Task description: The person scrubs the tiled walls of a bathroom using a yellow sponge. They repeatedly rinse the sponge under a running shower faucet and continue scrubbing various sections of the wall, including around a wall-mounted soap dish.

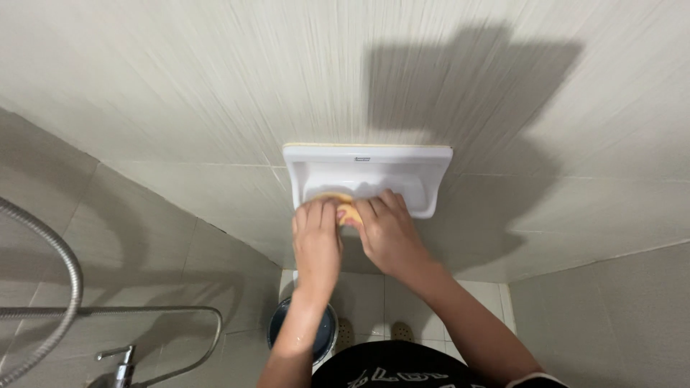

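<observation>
A white ceramic soap holder (431, 159) is set into the tiled wall ahead of me. Both my hands reach into its recess. My left hand (316, 241) and my right hand (389, 228) press together on a yellow-orange sponge (347, 210), which shows only between the fingers at the holder's lower lip. Most of the sponge is hidden by my fingers.
A metal shower hose (61, 255) curves down the left, with a chrome rail (144, 311) and a tap (122, 363) below it. On the white floor tiles stands a dark bucket (323, 334) beside a floor drain (345, 332). Grey wall tiles surround the holder.
</observation>
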